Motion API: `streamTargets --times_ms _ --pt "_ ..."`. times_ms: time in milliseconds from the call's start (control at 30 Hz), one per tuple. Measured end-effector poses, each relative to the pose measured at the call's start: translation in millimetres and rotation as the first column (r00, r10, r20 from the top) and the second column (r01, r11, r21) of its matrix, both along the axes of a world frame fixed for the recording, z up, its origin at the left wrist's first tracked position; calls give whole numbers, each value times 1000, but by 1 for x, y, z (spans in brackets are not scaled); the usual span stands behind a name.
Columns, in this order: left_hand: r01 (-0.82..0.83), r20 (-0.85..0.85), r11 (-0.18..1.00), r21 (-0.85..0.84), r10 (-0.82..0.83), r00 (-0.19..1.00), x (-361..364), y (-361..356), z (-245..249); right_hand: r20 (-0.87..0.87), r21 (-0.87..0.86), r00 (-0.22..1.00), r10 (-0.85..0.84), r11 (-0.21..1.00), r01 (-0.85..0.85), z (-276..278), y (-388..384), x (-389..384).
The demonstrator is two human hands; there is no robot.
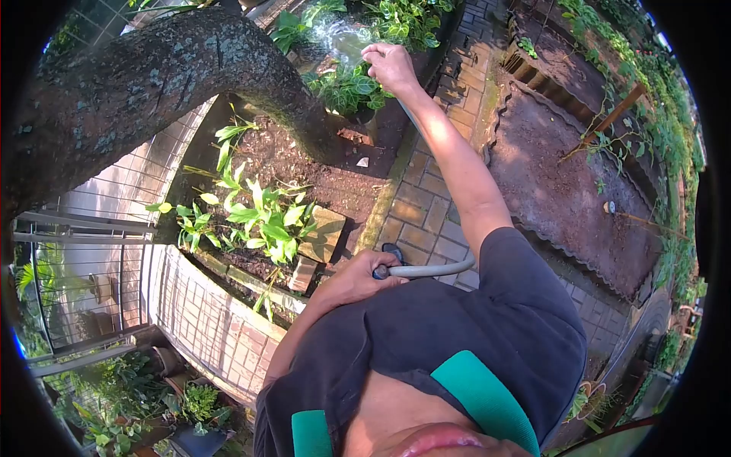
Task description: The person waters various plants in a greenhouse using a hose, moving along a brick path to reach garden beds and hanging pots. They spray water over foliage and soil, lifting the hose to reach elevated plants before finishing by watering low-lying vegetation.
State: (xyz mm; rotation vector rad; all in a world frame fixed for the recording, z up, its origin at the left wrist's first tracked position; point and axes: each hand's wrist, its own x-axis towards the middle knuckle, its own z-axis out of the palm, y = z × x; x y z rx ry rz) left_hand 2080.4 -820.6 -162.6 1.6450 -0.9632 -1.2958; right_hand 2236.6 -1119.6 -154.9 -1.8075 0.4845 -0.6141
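My right hand reaches far forward, its fingers closed round the end of a grey garden hose. A spray of water fans out ahead of that hand over leafy plants. Below it stands a potted plant with veined green leaves. Close to my belly, my left hand is wrapped round another stretch of the same hose. From there the hose bends right, passes behind my right arm and shows again beside the right wrist. The nozzle end is hidden by my fingers.
A thick lichen-spotted tree trunk leans across the upper left. Under it is a soil bed with broad-leaved plants and a paving block. A brick path runs alongside. Right of it lies an edged soil bed; a wire fence stands left.
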Motion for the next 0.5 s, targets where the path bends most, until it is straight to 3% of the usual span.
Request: streamTargets --times_ms 367,500 --pt "17 8 999 35 -17 1000 1 -5 0 -53 7 998 28 1000 -27 -19 24 10" --pt "2 -15 997 76 -1 1000 2 -7 5 6 -88 1000 6 996 -5 -34 16 19"
